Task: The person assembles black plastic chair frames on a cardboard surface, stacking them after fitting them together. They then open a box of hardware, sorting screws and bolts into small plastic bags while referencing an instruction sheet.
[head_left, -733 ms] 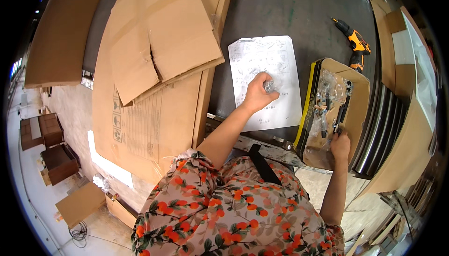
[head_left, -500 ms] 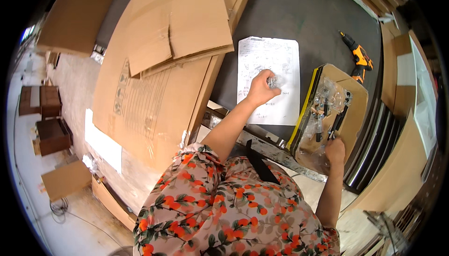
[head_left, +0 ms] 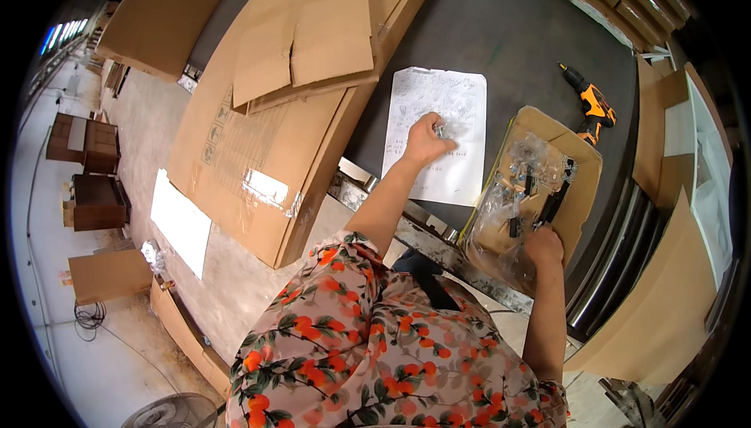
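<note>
Over a printed paper sheet, my left hand is closed on a small clear plastic bag with shiny metal pieces inside. My right hand reaches into the near part of an open cardboard box. Its fingers are curled at the lower end of a black rod-shaped part; what they grip is hidden. Around it in the box lie clear plastic bags, small wooden dowels and other dark parts.
An orange and black cordless drill lies on the dark work surface behind the box. Large flat cartons with loose cardboard on top stand at the left. Metal rollers run along the right. A fan shows at the lower left.
The whole view has shifted and turned slightly. My left hand still holds the plastic bag over the paper, and my right hand stays in the box with its fingers curled.
</note>
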`<state>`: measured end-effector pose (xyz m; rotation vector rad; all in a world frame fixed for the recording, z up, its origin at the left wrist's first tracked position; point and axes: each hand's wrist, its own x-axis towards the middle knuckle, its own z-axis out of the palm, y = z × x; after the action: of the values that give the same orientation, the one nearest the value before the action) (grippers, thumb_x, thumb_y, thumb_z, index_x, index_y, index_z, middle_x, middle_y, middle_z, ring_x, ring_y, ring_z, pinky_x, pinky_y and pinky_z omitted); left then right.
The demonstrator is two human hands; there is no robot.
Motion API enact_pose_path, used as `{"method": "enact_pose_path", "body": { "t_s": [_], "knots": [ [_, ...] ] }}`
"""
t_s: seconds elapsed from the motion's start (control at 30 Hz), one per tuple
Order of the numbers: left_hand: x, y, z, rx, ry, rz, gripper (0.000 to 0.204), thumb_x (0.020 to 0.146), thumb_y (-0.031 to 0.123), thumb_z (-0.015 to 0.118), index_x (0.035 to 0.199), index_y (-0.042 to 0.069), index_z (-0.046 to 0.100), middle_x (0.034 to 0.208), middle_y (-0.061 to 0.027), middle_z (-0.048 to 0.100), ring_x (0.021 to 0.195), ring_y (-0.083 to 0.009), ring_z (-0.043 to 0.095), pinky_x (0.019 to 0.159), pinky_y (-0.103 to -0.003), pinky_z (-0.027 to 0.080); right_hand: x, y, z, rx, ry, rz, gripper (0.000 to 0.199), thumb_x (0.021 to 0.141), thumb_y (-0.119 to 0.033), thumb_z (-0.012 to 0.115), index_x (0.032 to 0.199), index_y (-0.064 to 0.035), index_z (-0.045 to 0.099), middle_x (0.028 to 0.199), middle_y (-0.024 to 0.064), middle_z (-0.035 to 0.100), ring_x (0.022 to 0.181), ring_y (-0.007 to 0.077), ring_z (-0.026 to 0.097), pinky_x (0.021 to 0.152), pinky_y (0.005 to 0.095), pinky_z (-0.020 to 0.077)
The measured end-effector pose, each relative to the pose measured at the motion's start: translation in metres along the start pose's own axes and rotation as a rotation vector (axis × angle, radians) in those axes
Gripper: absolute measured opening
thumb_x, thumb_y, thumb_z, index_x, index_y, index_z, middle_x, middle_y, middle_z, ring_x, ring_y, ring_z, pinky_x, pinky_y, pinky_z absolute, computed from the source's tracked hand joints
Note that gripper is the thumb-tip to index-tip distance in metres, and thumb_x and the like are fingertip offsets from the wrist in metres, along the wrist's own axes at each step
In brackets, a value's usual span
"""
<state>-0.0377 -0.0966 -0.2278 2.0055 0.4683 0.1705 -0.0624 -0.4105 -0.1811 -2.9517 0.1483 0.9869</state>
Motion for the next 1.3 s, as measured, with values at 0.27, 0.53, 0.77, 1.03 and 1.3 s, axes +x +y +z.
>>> {"method": "enact_pose_path", "body": {
  "t_s": [0.27, 0.53, 0.77, 1.03, 1.3],
  "knots": [
    [-0.001, 0.002, 0.001, -0.047, -0.078, 0.012, 0.042, 0.057, 0.017, 0.074, 0.092, 0.0, 0.057, 0.089, -0.0116, 0.059, 0.083, -0.0223, 0.057, 0.073, -0.031, 0.046, 0.001, 0.002, 0.003, -0.01, 0.072, 0.081, 0.035, 0.083, -0.024, 0.049, 0.104, 0.0035, 0.055, 0.104, 0.0258, 0.061, 0.099, 0.0387, 0.059, 0.086, 0.0449, 0.0468],
    [-0.002, -0.017, 0.0, -0.107, -0.068, 0.234, 0.038, 0.062, 0.013, 0.073, 0.092, 0.001, 0.054, 0.092, -0.0122, 0.058, 0.085, -0.0231, 0.058, 0.075, -0.031, 0.047, -0.005, -0.018, -0.007, -0.053, 0.027, 0.171, 0.038, 0.084, -0.025, 0.046, 0.106, 0.005, 0.053, 0.103, 0.0262, 0.061, 0.097, 0.038, 0.06, 0.084, 0.0445, 0.0478],
    [-0.002, -0.017, -0.003, -0.163, -0.093, 0.269, 0.034, 0.063, 0.008, 0.073, 0.091, 0.003, 0.054, 0.093, -0.0111, 0.057, 0.085, -0.0248, 0.059, 0.075, -0.031, 0.047, 0.0, -0.016, -0.005, -0.134, 0.03, 0.136, 0.036, 0.083, -0.028, 0.047, 0.099, 0.0046, 0.052, 0.093, 0.0261, 0.063, 0.089, 0.0387, 0.062, 0.079, 0.0458, 0.0496],
    [0.0, -0.021, -0.001, -0.189, -0.09, 0.312, 0.035, 0.061, 0.006, 0.072, 0.091, 0.004, 0.054, 0.094, -0.0118, 0.057, 0.087, -0.0263, 0.059, 0.075, -0.031, 0.047, 0.002, -0.008, 0.001, -0.133, 0.047, 0.09, 0.036, 0.082, -0.026, 0.047, 0.1, 0.0057, 0.05, 0.085, 0.0274, 0.063, 0.082, 0.0408, 0.062, 0.075, 0.0491, 0.0492],
    [0.001, -0.02, -0.001, -0.205, -0.076, 0.339, 0.035, 0.06, 0.005, 0.072, 0.091, 0.003, 0.055, 0.096, -0.0136, 0.058, 0.089, -0.0274, 0.06, 0.077, -0.032, 0.047, 0.0, -0.014, -0.003, -0.159, 0.062, 0.067, 0.034, 0.082, -0.025, 0.047, 0.096, 0.0052, 0.048, 0.079, 0.0265, 0.063, 0.076, 0.0406, 0.063, 0.069, 0.0493, 0.0503]
  ]
}}
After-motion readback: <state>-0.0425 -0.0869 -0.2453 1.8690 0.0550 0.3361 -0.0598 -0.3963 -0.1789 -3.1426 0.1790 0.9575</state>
